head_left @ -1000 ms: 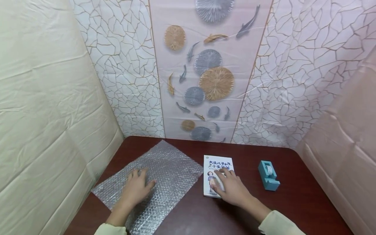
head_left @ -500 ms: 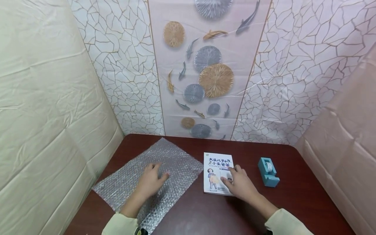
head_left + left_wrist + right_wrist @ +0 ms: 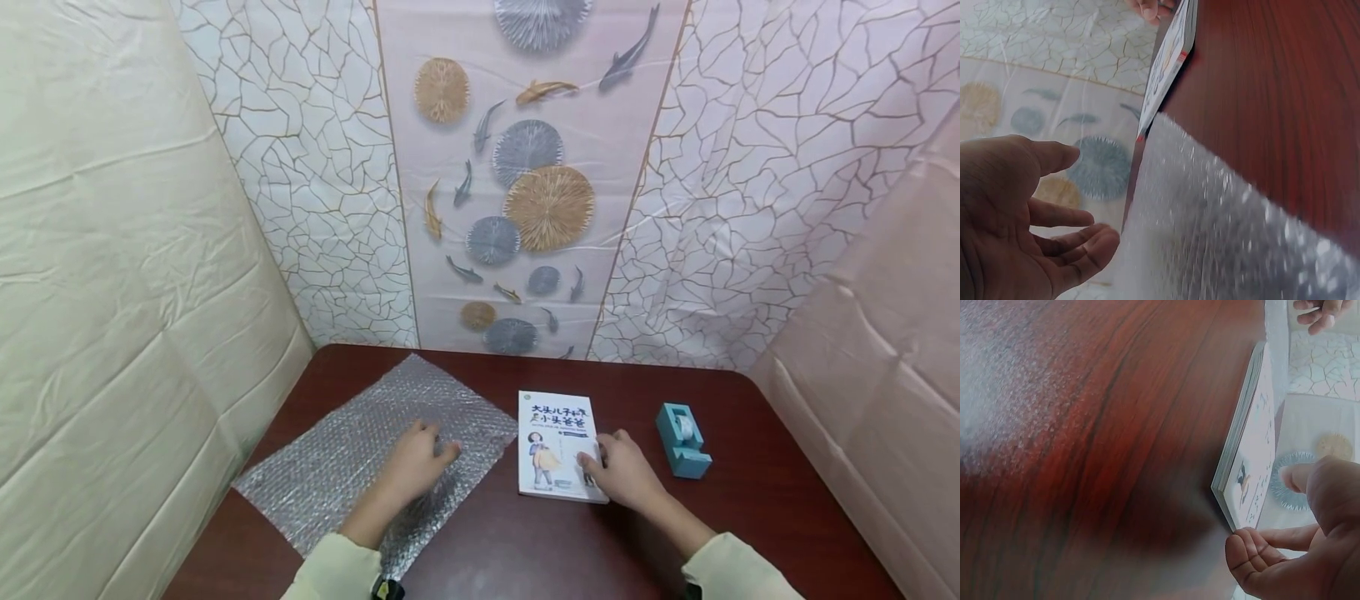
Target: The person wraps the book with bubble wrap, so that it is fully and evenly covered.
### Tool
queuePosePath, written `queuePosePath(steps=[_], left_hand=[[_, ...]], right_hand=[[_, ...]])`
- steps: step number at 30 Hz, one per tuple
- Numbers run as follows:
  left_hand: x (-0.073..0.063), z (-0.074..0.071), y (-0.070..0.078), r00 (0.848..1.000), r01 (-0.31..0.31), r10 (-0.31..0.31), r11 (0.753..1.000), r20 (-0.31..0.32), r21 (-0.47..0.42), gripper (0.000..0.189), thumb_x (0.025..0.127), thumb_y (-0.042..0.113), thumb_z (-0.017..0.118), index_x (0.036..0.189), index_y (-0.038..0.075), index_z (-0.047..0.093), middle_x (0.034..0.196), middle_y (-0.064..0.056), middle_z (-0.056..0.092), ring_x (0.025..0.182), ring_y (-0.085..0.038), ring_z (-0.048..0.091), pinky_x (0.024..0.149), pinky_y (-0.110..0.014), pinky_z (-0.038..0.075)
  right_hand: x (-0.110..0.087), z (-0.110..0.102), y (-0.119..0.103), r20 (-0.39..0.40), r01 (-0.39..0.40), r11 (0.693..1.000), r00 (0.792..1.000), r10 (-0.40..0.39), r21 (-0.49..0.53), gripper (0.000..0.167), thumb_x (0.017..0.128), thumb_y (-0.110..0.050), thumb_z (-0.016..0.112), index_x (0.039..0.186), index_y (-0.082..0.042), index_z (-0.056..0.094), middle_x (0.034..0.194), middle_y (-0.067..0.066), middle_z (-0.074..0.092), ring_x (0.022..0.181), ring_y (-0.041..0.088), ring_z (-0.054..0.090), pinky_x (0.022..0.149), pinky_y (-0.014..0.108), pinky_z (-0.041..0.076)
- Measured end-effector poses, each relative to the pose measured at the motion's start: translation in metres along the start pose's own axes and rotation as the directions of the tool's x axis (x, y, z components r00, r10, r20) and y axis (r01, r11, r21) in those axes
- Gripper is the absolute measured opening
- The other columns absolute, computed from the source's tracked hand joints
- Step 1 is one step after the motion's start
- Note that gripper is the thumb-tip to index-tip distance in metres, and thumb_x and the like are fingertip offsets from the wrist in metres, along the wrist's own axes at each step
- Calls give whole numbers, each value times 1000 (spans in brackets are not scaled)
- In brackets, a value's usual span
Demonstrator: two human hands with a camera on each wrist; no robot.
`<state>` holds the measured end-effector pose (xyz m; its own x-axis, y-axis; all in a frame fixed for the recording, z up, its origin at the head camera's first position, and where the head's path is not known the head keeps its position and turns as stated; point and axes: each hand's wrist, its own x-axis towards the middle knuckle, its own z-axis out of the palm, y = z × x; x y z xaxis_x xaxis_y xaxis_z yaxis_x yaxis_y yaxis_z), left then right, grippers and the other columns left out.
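Observation:
A white paperback book (image 3: 555, 446) with a drawn figure and dark blue characters on its cover lies flat on the table. My right hand (image 3: 628, 473) is at its right edge. In the right wrist view the fingertips (image 3: 1242, 547) touch the book's edge, while the thumb (image 3: 1294, 477) stands apart from the cover. Left of the book a sheet of bubble wrap (image 3: 352, 458) is spread out, one corner pointing to the back. Above it hovers my left hand (image 3: 417, 463), holding nothing; its thumb and fingers stand apart in the left wrist view.
A teal tape dispenser (image 3: 682, 442) with a roll of clear tape stands right of the book. The dark red table (image 3: 517, 550) has rounded back corners. Patterned cloth (image 3: 750, 208) hangs behind it, with padded-looking cream cloth (image 3: 127, 292) on the left.
My left hand has moved right over the bubble wrap, toward the book. My right hand has slid from the middle of the cover to the book's right edge.

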<state>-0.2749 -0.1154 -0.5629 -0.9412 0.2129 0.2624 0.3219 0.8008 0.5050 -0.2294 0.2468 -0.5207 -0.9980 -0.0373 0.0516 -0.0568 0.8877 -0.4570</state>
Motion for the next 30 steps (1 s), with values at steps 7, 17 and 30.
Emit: queuePosePath(steps=[7, 17, 30], left_hand=[[23, 57, -19, 990, -143, 143, 989, -3, 45, 42, 104, 50, 70, 68, 32, 55, 65, 15, 52, 60, -4, 46, 56, -27, 41], [24, 67, 29, 988, -127, 126, 992, 86, 6, 32, 104, 46, 70, 88, 20, 80, 76, 3, 70, 71, -15, 64, 66, -37, 55], [30, 86, 60, 974, -75, 83, 996, 212, -46, 32, 102, 42, 72, 95, 14, 87, 84, 3, 80, 80, -13, 70, 75, -32, 59]], right_hand=[[3, 5, 7, 21, -48, 999, 999, 47, 17, 43, 101, -25, 79, 122, 11, 72, 97, 13, 63, 85, 21, 55, 68, 32, 44], [8, 5, 5, 63, -101, 995, 993, 101, -11, 49, 103, -25, 78, 130, 15, 69, 105, 19, 66, 91, 25, 60, 77, 39, 52], [9, 5, 6, 86, -133, 991, 988, 132, 1, 47, 100, -22, 80, 129, 15, 70, 107, 20, 69, 98, 29, 60, 83, 44, 55]])
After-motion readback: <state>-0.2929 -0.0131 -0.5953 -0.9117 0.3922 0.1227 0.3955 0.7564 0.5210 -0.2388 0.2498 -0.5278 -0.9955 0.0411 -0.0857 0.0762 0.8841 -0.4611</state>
